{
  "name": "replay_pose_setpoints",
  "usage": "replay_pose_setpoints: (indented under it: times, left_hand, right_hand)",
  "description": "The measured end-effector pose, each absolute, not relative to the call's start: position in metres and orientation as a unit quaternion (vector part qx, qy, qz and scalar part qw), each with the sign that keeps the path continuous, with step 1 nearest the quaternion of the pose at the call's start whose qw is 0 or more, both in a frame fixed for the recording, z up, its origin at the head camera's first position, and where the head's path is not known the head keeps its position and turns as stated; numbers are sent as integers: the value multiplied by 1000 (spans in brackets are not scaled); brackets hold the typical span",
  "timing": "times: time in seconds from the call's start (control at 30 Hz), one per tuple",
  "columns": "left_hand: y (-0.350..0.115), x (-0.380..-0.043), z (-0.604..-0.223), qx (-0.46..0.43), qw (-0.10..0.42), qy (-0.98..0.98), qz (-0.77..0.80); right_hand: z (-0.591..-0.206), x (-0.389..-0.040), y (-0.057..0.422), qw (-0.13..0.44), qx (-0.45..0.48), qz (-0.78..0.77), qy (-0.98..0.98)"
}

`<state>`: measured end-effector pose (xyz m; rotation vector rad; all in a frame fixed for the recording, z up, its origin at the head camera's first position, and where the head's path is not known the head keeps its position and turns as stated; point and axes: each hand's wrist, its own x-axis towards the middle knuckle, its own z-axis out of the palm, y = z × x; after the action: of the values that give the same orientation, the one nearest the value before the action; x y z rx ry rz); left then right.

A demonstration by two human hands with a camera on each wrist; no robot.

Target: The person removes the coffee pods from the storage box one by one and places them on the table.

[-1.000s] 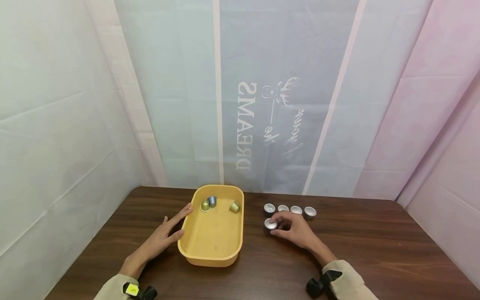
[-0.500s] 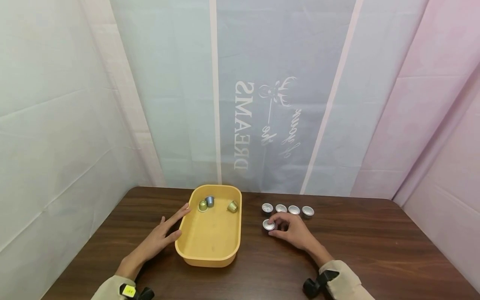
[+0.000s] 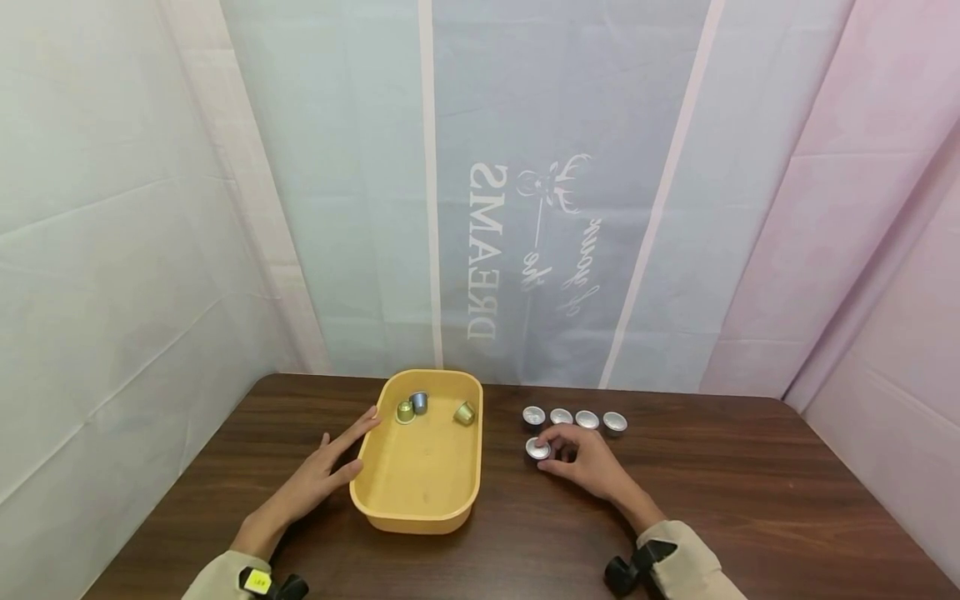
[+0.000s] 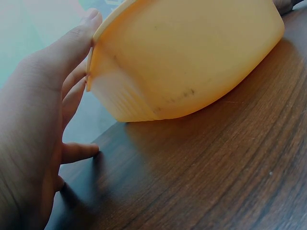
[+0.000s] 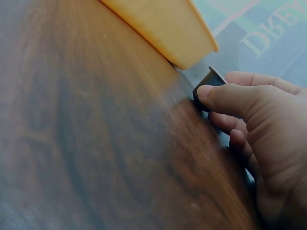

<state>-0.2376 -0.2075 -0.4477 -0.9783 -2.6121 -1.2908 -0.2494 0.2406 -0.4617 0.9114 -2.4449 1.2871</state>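
My right hand [image 3: 588,460] pinches a dark coffee capsule [image 5: 209,87] between thumb and fingers, its silver lid facing up, low at the table. Behind it stand several more coffee capsules [image 3: 615,422] in a row, silver lids up. My left hand [image 3: 318,477] rests with extended fingers against the left rim of a yellow plastic tub [image 3: 417,525]; the left wrist view shows the thumb [image 4: 88,24] at that rim. Inside the tub lie a blue capsule [image 3: 419,403], a green capsule [image 3: 405,411] and, apart from them, a gold-green capsule [image 3: 465,413].
The dark wooden table [image 3: 720,492] runs up to a printed cloth backdrop [image 3: 375,208]. Pale cloth hangs on both sides. A strap-mounted camera [image 3: 633,571] sits on the right wrist, another [image 3: 273,583] on the left.
The whole head view has shifted slightly left. Both hands keep their places, the right one still at the same capsule and the left at the tub.
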Motion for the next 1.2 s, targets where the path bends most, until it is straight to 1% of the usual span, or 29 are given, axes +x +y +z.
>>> replay_pose_setpoints:
  times: [0.23,0.5,0.77,1.07,1.2]
  left_hand:
    - [-208,-238,-448,-314,38,-852,-418]
    - [-210,-239,-449,-312,41,-853,-417]
    - [-210,-238,-448,-312,40,-853,-417]
    - [-208,-238,-446,-312,36,-852,-418]
    - [-207,-238,-448,-317,32,-849,-421]
  right_hand:
    - [-462,-252,240,134,340,460,-809]
    - [-459,-250,240,130,355,472,-796]
    - [-423,-231,233,118,343,474,-802]
    - [-404,-234,236,146,357,455,-802]
    - [-403,-243,232,158,382,446,-794]
